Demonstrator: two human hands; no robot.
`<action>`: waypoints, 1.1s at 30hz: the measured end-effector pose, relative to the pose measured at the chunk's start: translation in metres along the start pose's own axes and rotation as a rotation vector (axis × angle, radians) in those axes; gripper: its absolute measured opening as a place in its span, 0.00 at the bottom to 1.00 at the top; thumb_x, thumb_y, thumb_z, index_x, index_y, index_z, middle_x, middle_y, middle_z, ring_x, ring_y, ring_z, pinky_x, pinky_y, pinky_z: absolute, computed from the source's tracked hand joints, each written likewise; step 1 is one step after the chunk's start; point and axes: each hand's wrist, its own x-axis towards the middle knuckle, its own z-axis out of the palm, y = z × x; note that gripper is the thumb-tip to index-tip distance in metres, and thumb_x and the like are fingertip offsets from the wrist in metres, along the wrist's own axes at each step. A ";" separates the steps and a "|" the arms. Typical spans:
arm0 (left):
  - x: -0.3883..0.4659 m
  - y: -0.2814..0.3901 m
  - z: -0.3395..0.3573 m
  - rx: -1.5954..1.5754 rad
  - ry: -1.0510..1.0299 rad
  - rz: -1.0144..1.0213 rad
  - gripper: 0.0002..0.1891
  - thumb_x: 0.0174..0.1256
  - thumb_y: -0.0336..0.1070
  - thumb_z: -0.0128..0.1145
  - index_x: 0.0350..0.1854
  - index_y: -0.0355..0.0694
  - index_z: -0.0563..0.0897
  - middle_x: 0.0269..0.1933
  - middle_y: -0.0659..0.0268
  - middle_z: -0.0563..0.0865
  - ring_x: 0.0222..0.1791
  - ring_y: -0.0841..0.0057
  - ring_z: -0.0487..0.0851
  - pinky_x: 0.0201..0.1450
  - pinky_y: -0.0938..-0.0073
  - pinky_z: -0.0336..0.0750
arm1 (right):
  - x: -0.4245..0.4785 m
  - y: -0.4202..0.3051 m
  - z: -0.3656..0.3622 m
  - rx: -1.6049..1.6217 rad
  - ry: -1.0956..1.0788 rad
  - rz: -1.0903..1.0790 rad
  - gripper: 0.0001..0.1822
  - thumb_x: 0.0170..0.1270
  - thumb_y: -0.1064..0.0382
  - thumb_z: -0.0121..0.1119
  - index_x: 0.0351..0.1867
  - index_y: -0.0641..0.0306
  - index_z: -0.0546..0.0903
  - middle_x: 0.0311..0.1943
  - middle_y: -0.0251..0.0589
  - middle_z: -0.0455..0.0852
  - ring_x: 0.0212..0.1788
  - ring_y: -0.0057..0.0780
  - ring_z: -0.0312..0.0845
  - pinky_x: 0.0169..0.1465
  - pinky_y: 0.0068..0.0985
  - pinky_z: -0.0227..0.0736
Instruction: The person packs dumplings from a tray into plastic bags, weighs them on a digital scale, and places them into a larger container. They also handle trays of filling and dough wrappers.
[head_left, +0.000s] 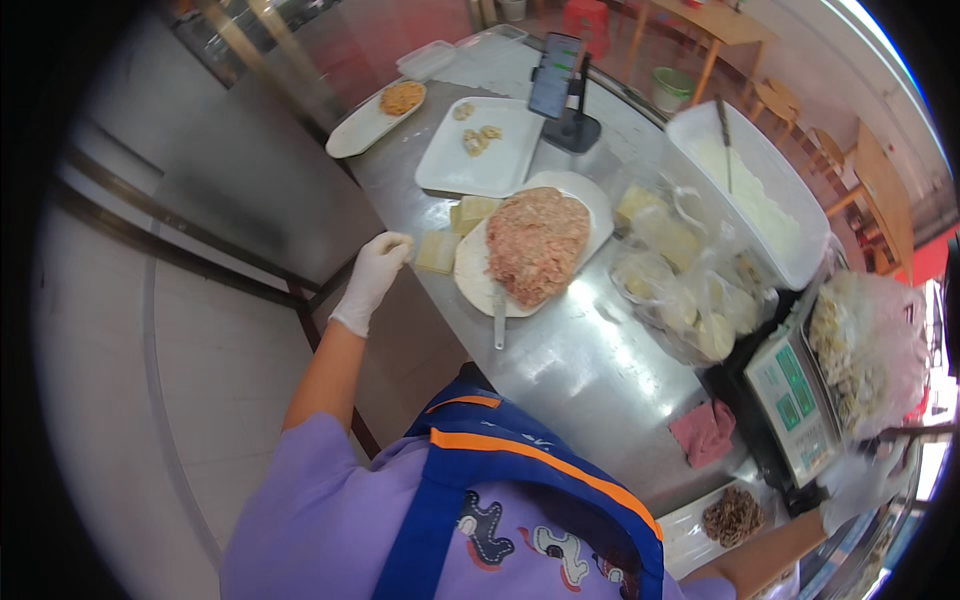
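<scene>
My left hand, in a white glove, hovers just off the table's left edge, its fingers curled together and nothing visible in them. Closest to it are stacks of square yellowish dough wrappers. Beside these, a large mound of raw minced meat rests on white oval plates. A flat metal spreader leans out over the near rim. Far to the right, my right hand, also gloved, is blurred by the near end of a digital scale; whether it holds anything is unclear.
A white tray carries a few filled wrappers. Behind it stand a phone on a stand and a plate of orange shreds. Bagged dough pieces, a white-powder tub, a pink cloth and a dark minced heap lie rightward.
</scene>
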 end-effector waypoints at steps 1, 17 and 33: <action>0.013 -0.008 -0.004 0.005 0.006 0.032 0.09 0.63 0.32 0.54 0.40 0.32 0.82 0.33 0.70 0.81 0.33 0.84 0.77 0.38 0.82 0.71 | -0.009 0.016 -0.001 0.061 -0.097 -0.086 0.17 0.68 0.66 0.53 0.55 0.73 0.75 0.50 0.48 0.80 0.49 0.33 0.79 0.50 0.24 0.75; 0.350 -0.092 0.058 0.392 0.150 -0.073 0.20 0.56 0.42 0.57 0.49 0.36 0.80 0.47 0.50 0.84 0.49 0.57 0.82 0.52 0.65 0.74 | -0.180 -0.075 0.000 -0.593 -0.468 0.073 0.16 0.68 0.64 0.51 0.53 0.72 0.74 0.64 0.47 0.63 0.53 0.33 0.71 0.52 0.27 0.70; 0.282 -0.018 0.048 -0.426 0.003 0.038 0.26 0.63 0.33 0.58 0.62 0.32 0.68 0.45 0.65 0.79 0.41 0.83 0.77 0.42 0.83 0.71 | -0.198 -0.074 -0.031 -0.523 -0.286 0.106 0.14 0.58 0.74 0.59 0.48 0.68 0.79 0.66 0.46 0.64 0.44 0.23 0.77 0.44 0.17 0.72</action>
